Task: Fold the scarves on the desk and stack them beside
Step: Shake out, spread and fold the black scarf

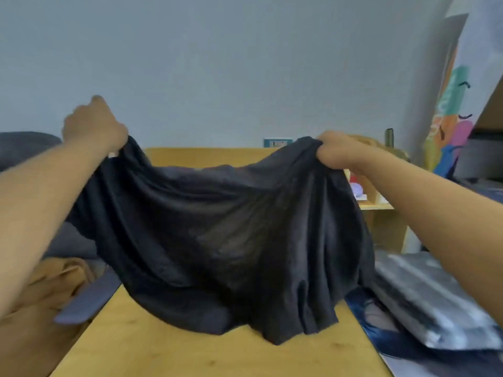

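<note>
Scarf: a dark, thin scarf hangs stretched between both hands, its lower edge pooling on the wooden surface.
Left hand: fingers bunched round the top edge, raised higher.
Right hand: gripping the other end of that edge.
Handling: looks light, limp, a bit sheer; probably slides and creases easily, so corners seem the best hold.
Nearby: a folded grey striped cloth lies at right.

Left hand and right hand are gripping the top edge of a black scarf, holding it spread above the desk. The scarf's lower edge is trailing on the desk. A grey-striped folded cloth is lying to the right.
</note>
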Tool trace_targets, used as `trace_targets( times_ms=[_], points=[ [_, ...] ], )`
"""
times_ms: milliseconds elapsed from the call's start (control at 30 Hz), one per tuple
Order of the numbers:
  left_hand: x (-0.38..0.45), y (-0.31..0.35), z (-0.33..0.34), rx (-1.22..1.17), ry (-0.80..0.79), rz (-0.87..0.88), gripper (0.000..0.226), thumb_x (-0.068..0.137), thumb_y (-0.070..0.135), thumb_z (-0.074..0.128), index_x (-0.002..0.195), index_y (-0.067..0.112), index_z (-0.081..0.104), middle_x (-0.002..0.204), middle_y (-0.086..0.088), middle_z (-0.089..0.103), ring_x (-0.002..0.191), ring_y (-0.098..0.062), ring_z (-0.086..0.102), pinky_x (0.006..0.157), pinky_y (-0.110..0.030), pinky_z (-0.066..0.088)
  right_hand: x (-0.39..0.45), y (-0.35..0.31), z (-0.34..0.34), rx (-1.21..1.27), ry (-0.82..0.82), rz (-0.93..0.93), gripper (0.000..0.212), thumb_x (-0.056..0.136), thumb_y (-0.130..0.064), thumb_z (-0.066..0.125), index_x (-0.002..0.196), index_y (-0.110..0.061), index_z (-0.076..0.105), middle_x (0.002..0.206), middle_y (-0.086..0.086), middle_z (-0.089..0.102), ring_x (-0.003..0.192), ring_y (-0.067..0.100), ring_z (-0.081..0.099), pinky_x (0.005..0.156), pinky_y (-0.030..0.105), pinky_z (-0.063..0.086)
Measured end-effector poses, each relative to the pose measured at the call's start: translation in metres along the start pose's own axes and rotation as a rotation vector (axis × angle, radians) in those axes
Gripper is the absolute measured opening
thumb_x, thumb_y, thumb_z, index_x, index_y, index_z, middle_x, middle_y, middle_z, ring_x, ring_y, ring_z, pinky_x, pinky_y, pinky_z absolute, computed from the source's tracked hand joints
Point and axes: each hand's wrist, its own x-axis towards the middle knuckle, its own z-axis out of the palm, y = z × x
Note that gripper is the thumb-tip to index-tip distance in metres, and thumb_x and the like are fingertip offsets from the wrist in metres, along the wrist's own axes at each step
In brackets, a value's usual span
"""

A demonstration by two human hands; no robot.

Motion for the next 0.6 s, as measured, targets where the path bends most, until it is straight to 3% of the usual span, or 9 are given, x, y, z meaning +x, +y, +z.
trace_targets(
  times_ms=[67,167,200,267,333,400,433,533,600],
  points=[
    [-0.065,0.068,-0.003,-0.275,-0.05,0.158,0.055,0.092,0.039,0.065,0.141,0.022,0.048,0.126,-0.006,0.065,0.113,-0.031,0.063,0.095,-0.042,0.052,-0.01,-0.035,0.013,0.185,-0.092,-0.09,0.03,0.092,0.001,0.039,0.091,-0.012,0.066,0.088,0.001,0.066,0.082,0.017,0.062,0.059,0.023,0.044],
    [-0.128,0.112,0.026,-0.638,-0.519,0.391,0.059,0.09,0.048,0.073,0.143,0.037,0.048,0.119,0.019,0.067,0.093,0.004,0.068,0.084,-0.025,0.054,-0.019,-0.076,0.031,0.232,-0.104,-0.205,0.032,0.088,0.002,0.039,0.092,-0.015,0.066,0.088,-0.003,0.064,0.081,0.011,0.059,0.059,0.019,0.048],
    [-0.14,0.114,0.04,-0.634,-0.658,0.453,0.059,0.089,0.043,0.076,0.142,0.038,0.049,0.119,0.023,0.066,0.096,0.011,0.065,0.087,-0.019,0.052,-0.019,-0.081,0.037,0.237,-0.104,-0.221,0.032,0.087,0.001,0.041,0.094,-0.014,0.068,0.09,0.0,0.066,0.083,0.015,0.061,0.065,0.024,0.053],
    [-0.158,0.111,0.059,-0.531,-0.747,0.504,0.051,0.087,0.035,0.08,0.132,0.036,0.056,0.115,0.022,0.069,0.1,0.007,0.066,0.09,-0.019,0.052,-0.02,-0.078,0.045,0.266,-0.135,-0.23,0.024,0.087,-0.001,0.049,0.088,-0.014,0.07,0.087,0.004,0.068,0.082,0.019,0.064,0.066,0.029,0.057],
    [-0.144,0.085,0.074,-0.328,-0.685,0.478,0.026,0.089,0.027,0.076,0.113,0.028,0.067,0.1,0.01,0.072,0.092,-0.009,0.069,0.077,-0.026,0.054,-0.019,-0.058,0.049,0.278,-0.217,-0.235,0.007,0.087,-0.011,0.067,0.085,-0.016,0.071,0.081,0.001,0.069,0.079,0.017,0.065,0.064,0.023,0.056],
    [-0.12,0.048,0.078,-0.035,-0.556,0.479,0.004,0.091,0.021,0.067,0.089,0.024,0.069,0.086,0.001,0.068,0.089,-0.026,0.068,0.067,-0.03,0.049,-0.022,-0.032,0.05,0.287,-0.522,-0.223,0.008,0.089,-0.021,0.075,0.095,-0.017,0.074,0.092,0.0,0.075,0.089,0.018,0.071,0.078,0.029,0.058],
    [-0.107,0.03,0.078,0.08,-0.471,0.452,0.009,0.091,0.02,0.063,0.084,0.022,0.068,0.086,-0.005,0.068,0.091,-0.032,0.067,0.069,-0.033,0.05,-0.025,-0.017,0.051,0.291,-0.743,-0.196,0.016,0.092,-0.02,0.073,0.107,-0.014,0.073,0.104,0.003,0.076,0.099,0.022,0.072,0.086,0.035,0.058],
    [-0.066,-0.022,0.067,0.251,-0.223,0.271,0.016,0.093,0.015,0.054,0.094,0.022,0.068,0.101,-0.016,0.068,0.092,-0.038,0.064,0.075,-0.037,0.048,-0.039,0.025,0.069,0.286,-1.279,-0.155,0.039,0.095,-0.008,0.066,0.133,-0.006,0.06,0.13,0.017,0.067,0.12,0.039,0.063,0.105,0.055,0.049],
    [-0.038,-0.059,0.055,0.301,-0.088,0.092,0.016,0.092,0.013,0.054,0.1,0.018,0.067,0.108,-0.021,0.066,0.094,-0.042,0.062,0.077,-0.044,0.051,-0.044,0.05,0.083,0.252,-1.421,-0.173,0.042,0.093,-0.006,0.065,0.135,-0.004,0.059,0.133,0.021,0.063,0.124,0.044,0.058,0.11,0.06,0.042]
  ],
)
